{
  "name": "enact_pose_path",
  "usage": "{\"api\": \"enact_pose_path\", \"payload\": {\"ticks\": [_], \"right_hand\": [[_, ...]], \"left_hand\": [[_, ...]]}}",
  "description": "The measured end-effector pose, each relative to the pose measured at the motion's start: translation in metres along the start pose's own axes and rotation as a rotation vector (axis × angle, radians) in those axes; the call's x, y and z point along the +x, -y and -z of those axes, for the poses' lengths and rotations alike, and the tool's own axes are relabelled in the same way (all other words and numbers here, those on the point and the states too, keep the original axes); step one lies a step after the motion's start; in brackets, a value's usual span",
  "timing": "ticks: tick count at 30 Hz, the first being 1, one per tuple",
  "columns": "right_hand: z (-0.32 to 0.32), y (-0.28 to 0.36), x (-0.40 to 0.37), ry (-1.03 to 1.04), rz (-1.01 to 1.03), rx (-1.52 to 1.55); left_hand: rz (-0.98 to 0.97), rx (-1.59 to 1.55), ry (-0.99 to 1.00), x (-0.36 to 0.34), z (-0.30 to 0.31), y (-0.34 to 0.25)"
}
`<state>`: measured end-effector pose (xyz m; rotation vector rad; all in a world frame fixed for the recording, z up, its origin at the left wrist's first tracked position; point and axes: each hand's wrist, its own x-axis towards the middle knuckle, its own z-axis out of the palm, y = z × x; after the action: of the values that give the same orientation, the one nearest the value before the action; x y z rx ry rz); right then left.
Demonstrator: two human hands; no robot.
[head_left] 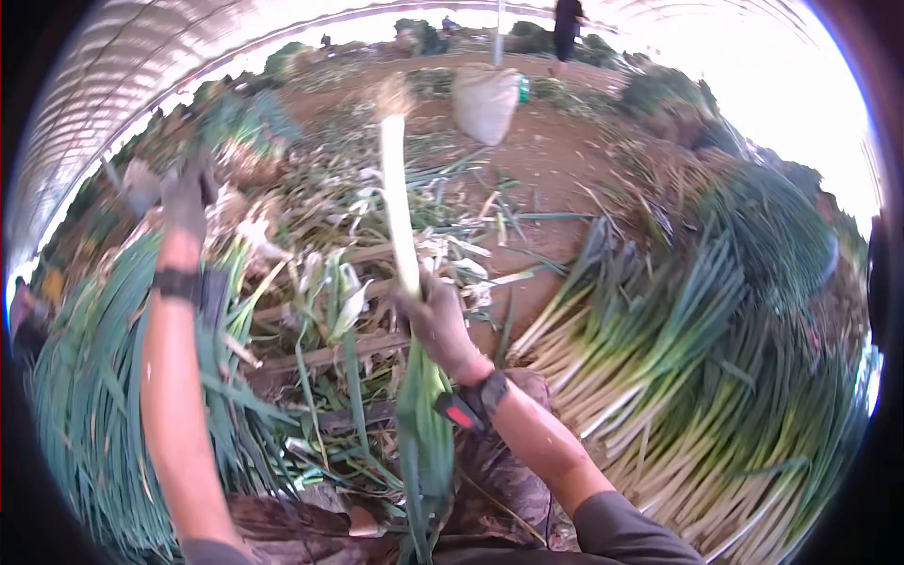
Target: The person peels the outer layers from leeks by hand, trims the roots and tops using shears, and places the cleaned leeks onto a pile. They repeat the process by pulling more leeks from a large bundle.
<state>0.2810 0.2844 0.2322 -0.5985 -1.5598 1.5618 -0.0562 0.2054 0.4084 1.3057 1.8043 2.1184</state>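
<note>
My right hand, in a grey glove, is wrapped round a long green onion at the middle of the view. Its white stalk points up and away, with tan roots at the top, and its green leaves hang down toward my lap. My left hand, also gloved, is stretched out at the upper left, blurred by motion, so its fingers cannot be made out. Below my left forearm lies a big pile of green leaves. Peeled leaf scraps lie between my arms.
Many green onions are heaped on the right. A whitish sack stands on the brown ground ahead, near a pole. A person in dark clothes stands farther back. More bundles lie at the upper left.
</note>
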Motion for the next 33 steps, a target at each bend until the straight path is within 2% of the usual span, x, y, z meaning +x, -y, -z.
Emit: {"api": "enact_pose_path", "payload": {"ticks": [1, 3, 4, 5, 6, 7, 9, 10, 12, 13, 15, 16, 17, 19, 21, 22, 24, 25, 26, 27, 28, 29, 30, 31, 32, 33], "right_hand": [[0.005, 0.014, 0.016, -0.126, 0.003, 0.051], [0.013, 0.046, 0.044, -0.366, 0.063, 0.139], [0.015, 0.058, 0.054, -0.421, 0.176, 0.177], [0.018, 0.068, 0.064, -0.474, 0.289, 0.212], [0.018, 0.061, 0.083, -0.535, 0.367, 0.190], [0.012, 0.064, 0.082, -0.452, 0.337, 0.214], [0.000, 0.073, 0.073, -0.293, 0.277, 0.263], [-0.009, 0.058, 0.070, -0.238, 0.286, 0.226], [-0.035, 0.034, 0.050, -0.193, 0.178, 0.253], [-0.041, 0.015, 0.048, -0.187, 0.142, 0.221], [-0.030, 0.013, 0.024, -0.217, 0.124, -0.376], [-0.021, 0.019, 0.015, -0.225, 0.110, -0.676], [-0.011, 0.045, 0.001, -0.217, 0.130, -0.877], [0.022, 0.075, -0.012, -0.342, 0.359, -1.098], [0.061, 0.100, -0.024, -0.314, 0.883, -1.296], [0.076, 0.108, -0.027, -0.189, 0.982, -1.377], [0.102, 0.115, -0.033, 0.071, 0.991, -1.610], [0.115, 0.117, -0.036, 0.209, 0.986, -1.719], [0.134, 0.114, -0.035, 0.190, 1.103, -1.781], [0.157, 0.118, -0.037, 0.300, 0.977, -1.792], [0.182, 0.125, -0.046, 0.258, 0.922, -1.768], [0.203, 0.141, -0.058, 0.170, 0.992, -1.933], [0.213, 0.160, -0.078, 0.059, 0.875, -1.851], [0.224, 0.165, -0.096, -0.098, 0.588, -1.848], [0.250, 0.159, -0.106, -0.270, 0.682, -1.688], [0.264, 0.157, -0.126, -0.512, 0.493, -1.622]], "left_hand": [[0.030, 0.167, 0.132, -0.019, -0.004, 0.007], [0.311, 0.285, 0.436, -0.084, -0.037, -0.007], [0.355, 0.317, 0.520, -0.113, -0.050, -0.010], [0.202, 0.386, 0.635, -0.128, -0.052, 0.005], [0.136, 0.378, 0.631, -0.148, -0.058, 0.022], [0.050, 0.332, 0.671, -0.160, -0.066, 0.029], [-0.263, 0.510, 0.594, -0.180, -0.087, 0.028], [-0.229, 0.552, 0.599, -0.191, -0.101, 0.024], [-0.168, 0.639, 0.613, -0.209, -0.123, 0.015], [-0.157, 0.683, 0.591, -0.215, -0.126, 0.037], [-0.131, 0.767, 0.546, -0.238, -0.130, 0.095], [-0.144, 0.852, 0.513, -0.249, -0.126, 0.081], [-0.094, 0.786, 0.579, -0.250, -0.119, 0.077], [0.013, 0.655, 0.707, -0.247, -0.101, 0.074], [-0.102, 0.662, 0.725, -0.250, -0.097, 0.056], [-0.128, 0.666, 0.771, -0.248, -0.098, 0.048], [-0.141, 0.658, 0.888, -0.246, -0.109, 0.023], [-0.225, 0.658, 0.918, -0.246, -0.117, 0.011], [-0.307, 0.660, 0.942, -0.243, -0.123, 0.001], [-0.387, 0.662, 0.962, -0.240, -0.130, -0.011], [-0.386, 0.823, 1.021, -0.231, -0.140, -0.032], [-0.564, 0.794, 0.908, -0.221, -0.146, -0.036], [-0.740, 0.755, 0.789, -0.213, -0.153, -0.041], [-0.760, 0.894, 0.658, -0.206, -0.161, -0.052], [-0.885, 0.922, 0.422, -0.198, -0.168, -0.066], [-0.884, 0.945, 0.245, -0.179, -0.172, -0.051]]}}
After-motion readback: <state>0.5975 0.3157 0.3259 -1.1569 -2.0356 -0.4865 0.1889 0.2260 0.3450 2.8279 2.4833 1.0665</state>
